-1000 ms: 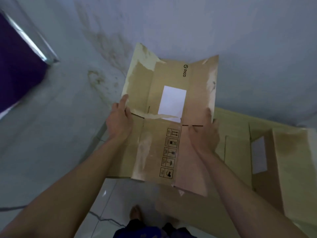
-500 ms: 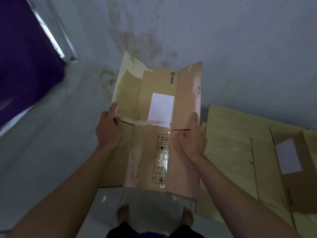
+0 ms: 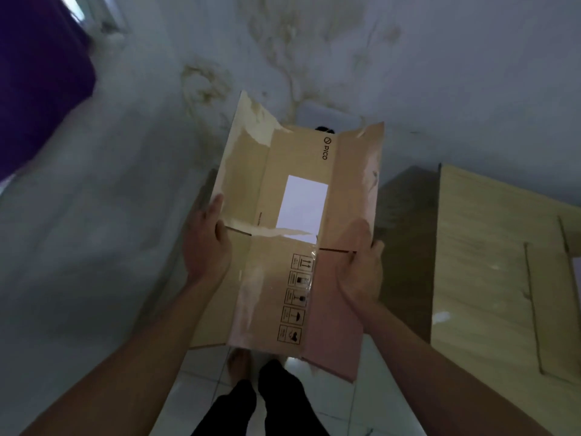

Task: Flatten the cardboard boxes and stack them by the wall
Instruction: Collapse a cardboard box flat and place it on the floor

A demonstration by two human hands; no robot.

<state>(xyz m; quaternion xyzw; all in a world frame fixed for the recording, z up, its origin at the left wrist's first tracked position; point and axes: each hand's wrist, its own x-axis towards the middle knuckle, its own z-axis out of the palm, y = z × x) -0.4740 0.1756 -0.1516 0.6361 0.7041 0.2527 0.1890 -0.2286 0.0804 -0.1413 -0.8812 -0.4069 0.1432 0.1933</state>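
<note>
I see both hands gripping the flattened box point(image 3: 298, 234) by its edges: left hand point(image 3: 206, 247), right hand point(image 3: 358, 269); stained wall point(image 3: 314, 51) ahead.

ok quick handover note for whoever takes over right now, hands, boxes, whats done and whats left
Left hand: gripping the left edge of the flattened box at its flap slit.
Right hand: gripping the right edge at the matching slit.
The box is flat, held up in the air facing the stained wall, white label toward the camera.
Flattened cardboard already leans by the wall on the right; another piece sits behind the held box.
Left: set this box on the stack by the wall.
</note>
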